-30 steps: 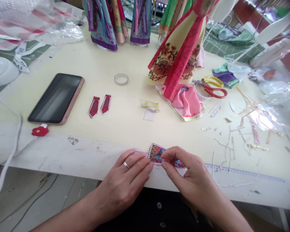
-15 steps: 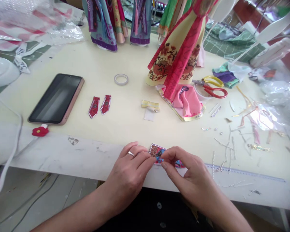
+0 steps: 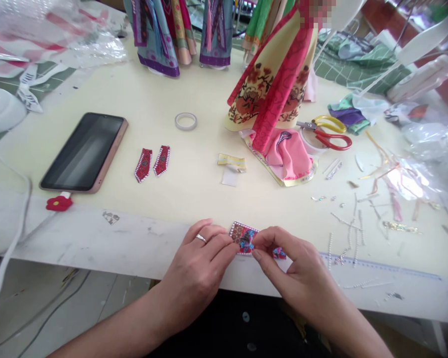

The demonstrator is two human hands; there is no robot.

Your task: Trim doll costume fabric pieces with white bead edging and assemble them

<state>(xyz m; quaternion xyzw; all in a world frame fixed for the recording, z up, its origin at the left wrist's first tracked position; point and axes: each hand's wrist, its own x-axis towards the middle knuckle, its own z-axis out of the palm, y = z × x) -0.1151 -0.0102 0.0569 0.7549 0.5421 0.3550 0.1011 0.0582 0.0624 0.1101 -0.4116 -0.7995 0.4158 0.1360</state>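
Observation:
Both of my hands meet at the table's front edge over a small patterned fabric piece (image 3: 242,237) edged with tiny rhinestones. My left hand (image 3: 199,266), a ring on one finger, has its fingers curled and pinches the piece's left side. My right hand (image 3: 291,263) pinches its right side between thumb and forefinger. A blue and red part of the piece shows under the right hand. The piece rests on the cream table (image 3: 194,189).
A phone (image 3: 84,151) lies at the left with a red flower charm (image 3: 58,203). Two red trim strips (image 3: 152,163), a tape ring (image 3: 185,121), a dressed doll (image 3: 276,84), red scissors (image 3: 326,134), loose rhinestone strips (image 3: 349,233) and a ruler (image 3: 377,266) lie around.
My left hand's fingers went from lying flat beside the fabric piece to curled and pinching it. My right hand stayed almost in place.

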